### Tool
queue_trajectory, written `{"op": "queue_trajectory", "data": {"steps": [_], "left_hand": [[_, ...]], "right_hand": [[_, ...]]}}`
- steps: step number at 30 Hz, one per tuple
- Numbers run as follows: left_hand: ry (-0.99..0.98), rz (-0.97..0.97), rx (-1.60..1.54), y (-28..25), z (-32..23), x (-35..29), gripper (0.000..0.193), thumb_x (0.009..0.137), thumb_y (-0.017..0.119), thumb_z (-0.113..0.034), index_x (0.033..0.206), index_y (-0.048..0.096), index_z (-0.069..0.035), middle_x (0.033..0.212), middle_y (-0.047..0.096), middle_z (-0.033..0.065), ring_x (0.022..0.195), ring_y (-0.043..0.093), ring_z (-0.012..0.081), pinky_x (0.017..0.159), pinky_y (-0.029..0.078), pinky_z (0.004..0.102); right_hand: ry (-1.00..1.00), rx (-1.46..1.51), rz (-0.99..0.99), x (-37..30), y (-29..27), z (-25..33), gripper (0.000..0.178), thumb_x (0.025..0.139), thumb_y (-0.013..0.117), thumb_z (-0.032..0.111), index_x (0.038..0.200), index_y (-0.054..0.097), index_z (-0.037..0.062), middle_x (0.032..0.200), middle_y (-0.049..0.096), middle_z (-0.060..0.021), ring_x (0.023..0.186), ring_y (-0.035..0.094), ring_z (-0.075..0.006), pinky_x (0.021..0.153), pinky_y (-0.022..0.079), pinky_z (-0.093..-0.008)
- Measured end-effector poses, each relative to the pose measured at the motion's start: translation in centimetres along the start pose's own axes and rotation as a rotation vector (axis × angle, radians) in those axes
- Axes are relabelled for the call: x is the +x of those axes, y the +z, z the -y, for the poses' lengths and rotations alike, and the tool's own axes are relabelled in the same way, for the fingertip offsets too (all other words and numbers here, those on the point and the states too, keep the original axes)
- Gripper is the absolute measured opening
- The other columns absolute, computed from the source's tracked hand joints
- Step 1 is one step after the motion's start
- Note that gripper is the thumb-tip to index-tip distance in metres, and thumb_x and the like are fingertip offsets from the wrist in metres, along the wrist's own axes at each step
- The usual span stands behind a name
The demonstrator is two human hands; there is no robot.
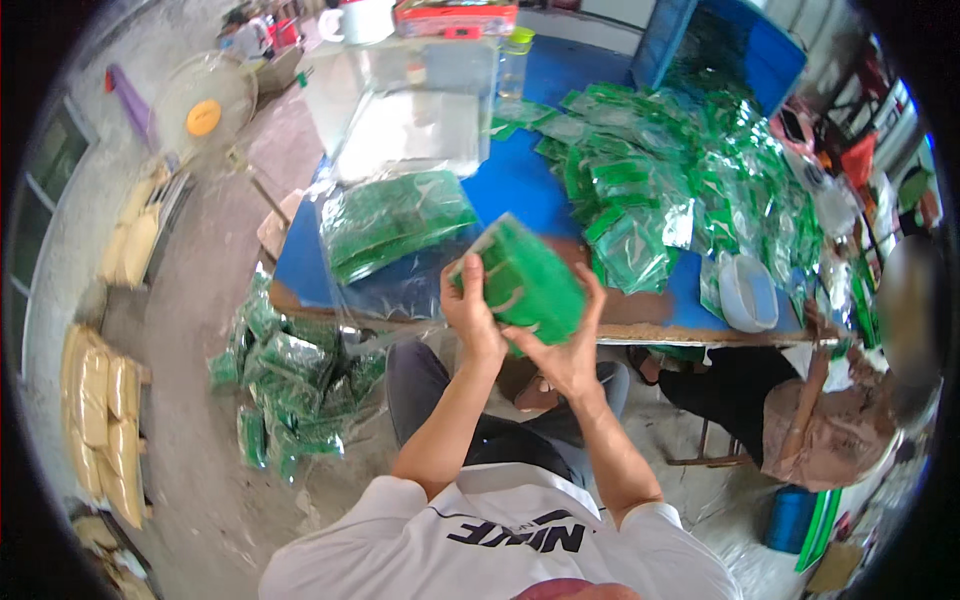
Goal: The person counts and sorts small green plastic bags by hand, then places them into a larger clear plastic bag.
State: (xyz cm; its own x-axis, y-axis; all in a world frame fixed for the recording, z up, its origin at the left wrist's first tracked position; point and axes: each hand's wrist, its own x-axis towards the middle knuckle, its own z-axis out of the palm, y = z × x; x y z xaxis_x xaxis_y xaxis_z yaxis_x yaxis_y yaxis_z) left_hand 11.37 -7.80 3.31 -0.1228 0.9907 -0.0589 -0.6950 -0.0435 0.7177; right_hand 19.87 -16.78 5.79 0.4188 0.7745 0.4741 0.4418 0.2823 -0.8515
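Between my two hands, over the near edge of the table, is a thick stack of green packets (535, 285), held at a tilt. My left hand (474, 315) grips its left side with the thumb up along the edge. My right hand (568, 345) wraps the lower right corner and right side. Just left of the stack, a clear plastic bag (400, 225) filled with green packets lies on the blue table (515, 185). To the right spreads a large loose heap of green packets in clear wrappers (640, 190).
A white plastic container (748, 292) stands at the table's right front. Behind are a blue crate (720, 50), a clear tray (410, 130) and a yellow-lidded bottle (513, 62). Filled green bags (295, 370) lie on the floor at left. Another person (830, 430) sits at right.
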Motion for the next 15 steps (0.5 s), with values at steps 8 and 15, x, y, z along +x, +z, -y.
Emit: {"op": "queue_trajectory", "data": {"steps": [8, 15], "left_hand": [[-0.824, 0.747, -0.558, -2.2, -2.9, 1.8, 0.067, 0.1, 0.042, -0.06, 0.134, 0.059, -0.005, 0.134, 0.06, 0.0105, 0.122, 0.057, 0.0239, 0.103, 0.044, 0.0425], [0.655, 0.645, 1.421, -6.8, -10.8, 4.2, 0.07, 0.083, 0.074, -0.023, 0.145, 0.045, -0.007, 0.143, 0.048, 0.0176, 0.137, 0.042, 0.0357, 0.111, 0.036, 0.0497]], "right_hand": [[0.086, 0.246, 0.218, 1.1, -4.1, -0.7, 0.115, 0.066, 0.092, 0.013, 0.153, 0.016, 0.0073, 0.133, 0.05, -0.0163, 0.121, 0.054, -0.0272, 0.103, 0.046, -0.0417], [0.061, 0.169, -0.058, 2.5, -5.8, -2.2, 0.111, 0.066, 0.09, 0.013, 0.153, 0.022, 0.0072, 0.139, 0.045, -0.0191, 0.119, 0.054, -0.0297, 0.102, 0.046, -0.0419]]}}
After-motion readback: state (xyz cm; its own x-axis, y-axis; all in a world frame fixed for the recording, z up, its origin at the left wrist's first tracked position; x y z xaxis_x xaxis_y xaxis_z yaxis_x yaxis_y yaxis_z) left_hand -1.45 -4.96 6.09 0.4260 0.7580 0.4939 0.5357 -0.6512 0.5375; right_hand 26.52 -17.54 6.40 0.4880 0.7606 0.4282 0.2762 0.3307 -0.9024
